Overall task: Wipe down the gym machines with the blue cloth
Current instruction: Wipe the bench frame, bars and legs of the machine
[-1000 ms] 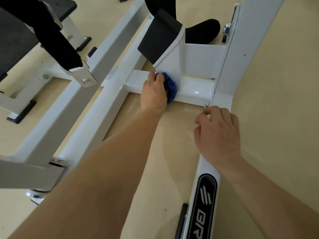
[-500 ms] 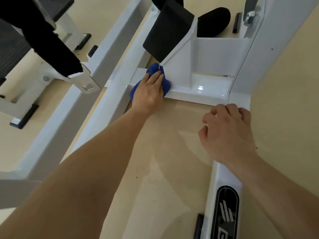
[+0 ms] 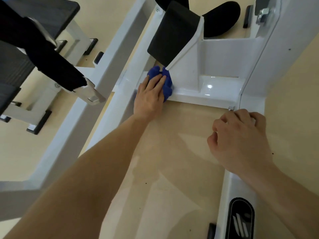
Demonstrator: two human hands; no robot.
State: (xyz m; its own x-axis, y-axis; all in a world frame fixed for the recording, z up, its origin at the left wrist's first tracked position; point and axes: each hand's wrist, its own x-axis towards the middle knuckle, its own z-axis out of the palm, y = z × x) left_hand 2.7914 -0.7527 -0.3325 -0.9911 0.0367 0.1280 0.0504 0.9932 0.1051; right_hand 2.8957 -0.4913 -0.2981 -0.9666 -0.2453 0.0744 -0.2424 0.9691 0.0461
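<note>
My left hand lies flat on the bunched blue cloth, pressing it onto the white crossbar of the gym machine frame, just left of the upright gusset plate. The fingers are straight over the cloth. My right hand rests with curled fingers on the white floor rail at the frame's right corner, holding nothing I can see.
A black foot plate slants above the cloth. A black shoe stands behind the frame. White frame beams run diagonally on the left, with a black padded arm and another machine's feet. Beige floor lies between my arms.
My left hand slid the cloth from the right of the bar to its left end and back toward the gusset. The camera moved closer; my right hand stayed on the rail.
</note>
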